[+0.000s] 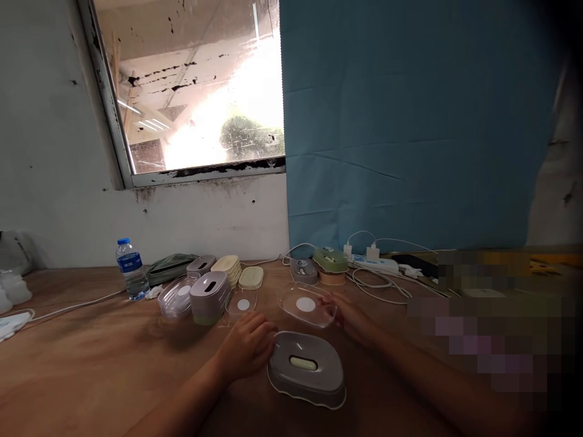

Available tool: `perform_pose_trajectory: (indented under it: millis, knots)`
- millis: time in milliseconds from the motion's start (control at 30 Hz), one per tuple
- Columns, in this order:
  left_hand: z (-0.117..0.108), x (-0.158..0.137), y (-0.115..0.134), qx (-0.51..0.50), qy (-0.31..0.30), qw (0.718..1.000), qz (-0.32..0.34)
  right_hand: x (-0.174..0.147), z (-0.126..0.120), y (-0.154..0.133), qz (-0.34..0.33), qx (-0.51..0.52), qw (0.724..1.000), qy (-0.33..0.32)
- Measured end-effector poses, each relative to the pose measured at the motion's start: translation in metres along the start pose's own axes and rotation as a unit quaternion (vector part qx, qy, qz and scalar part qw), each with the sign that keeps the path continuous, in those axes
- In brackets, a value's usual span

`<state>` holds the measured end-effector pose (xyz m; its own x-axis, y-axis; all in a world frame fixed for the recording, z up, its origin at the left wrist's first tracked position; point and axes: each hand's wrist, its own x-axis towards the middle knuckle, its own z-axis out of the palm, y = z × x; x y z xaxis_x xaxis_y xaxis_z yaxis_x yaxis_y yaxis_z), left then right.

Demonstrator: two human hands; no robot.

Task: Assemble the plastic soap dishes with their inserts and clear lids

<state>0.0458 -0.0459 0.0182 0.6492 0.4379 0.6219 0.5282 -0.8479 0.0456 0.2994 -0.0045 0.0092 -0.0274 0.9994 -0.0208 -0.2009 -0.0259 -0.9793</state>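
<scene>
Pinching clear lid [306, 305], right fingers [326, 299] curled.

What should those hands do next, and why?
I'd probably bring the clear plastic cover over the gray slotted box and lower it gently. The right hand already has the cover by its edge, the left hand is at the box's side, and both pieces have a similar rounded shape. Whether they fit together, I can't tell.
</scene>
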Motion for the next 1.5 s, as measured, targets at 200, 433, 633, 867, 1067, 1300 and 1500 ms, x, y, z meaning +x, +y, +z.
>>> perform_pose_trajectory:
  millis: [200, 433, 633, 867, 1067, 1300, 1500]
  knots:
    - [-0.006, 0.002, -0.001, -0.002, 0.056, 0.998, -0.018, 0.001, 0.065, -0.031, 0.039, -0.087, 0.985, -0.145]
    - [-0.007, 0.0, -0.036, -0.073, 0.12, 0.982, -0.125, 0.034, 0.135, -0.025, -0.021, -0.208, 0.967, -0.145]
    - [-0.014, -0.003, -0.059, 0.0, 0.074, 0.994, -0.081, 0.053, 0.142, -0.016, -0.077, -0.336, 0.932, -0.108]
    - [-0.021, -0.009, -0.079, 0.012, -0.022, 0.998, -0.064, 0.064, 0.134, -0.012, -0.143, -0.519, 0.833, -0.125]
    - [-0.011, -0.02, -0.1, 0.045, -0.068, 0.994, -0.073, 0.069, 0.143, 0.008, -0.147, -0.62, 0.75, -0.176]
    - [-0.009, -0.024, -0.105, 0.028, -0.113, 0.987, -0.109, 0.07, 0.144, 0.005, -0.147, -0.664, 0.704, -0.202]
    - [-0.01, -0.023, -0.102, 0.021, -0.115, 0.985, -0.123, 0.052, 0.127, -0.005, -0.185, -0.654, 0.711, -0.181]
